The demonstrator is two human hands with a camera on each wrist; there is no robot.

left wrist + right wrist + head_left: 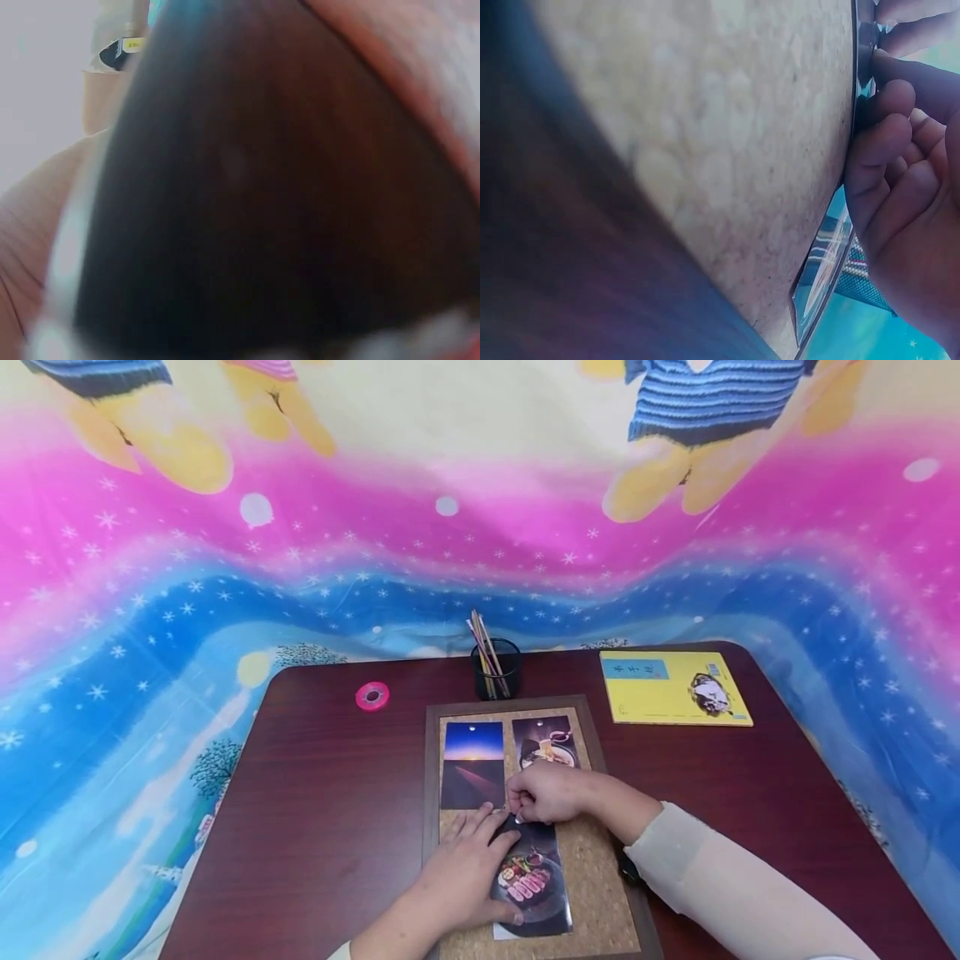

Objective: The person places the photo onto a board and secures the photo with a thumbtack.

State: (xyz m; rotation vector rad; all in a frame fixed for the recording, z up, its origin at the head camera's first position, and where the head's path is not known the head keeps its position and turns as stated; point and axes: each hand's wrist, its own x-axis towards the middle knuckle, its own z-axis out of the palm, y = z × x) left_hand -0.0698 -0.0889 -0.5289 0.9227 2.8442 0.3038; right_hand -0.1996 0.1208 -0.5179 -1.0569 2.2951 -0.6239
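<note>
A framed corkboard (600, 877) lies on the dark table and bears three photos. My left hand (459, 877), fingers spread, presses on the left side of the lower photo (528, 881), which shows sliced meat on a plate. At that photo's top edge my right hand (551, 792) pinches a small, pale pushpin (518, 818) between thumb and fingertips. In the right wrist view, the curled right hand (907, 180) is right at the cork surface. A sunset photo (472, 768) and a noodle-bowl photo (558, 731), partly hidden by the right hand, each have a pin at the top.
Behind the board stands a black mesh cup (497, 681) of pencils. A pink tape roll (372, 696) lies at the back left, a yellow book (675, 689) at the back right. Some dark object (628, 867) sits by the board's right edge, partly under the sleeve.
</note>
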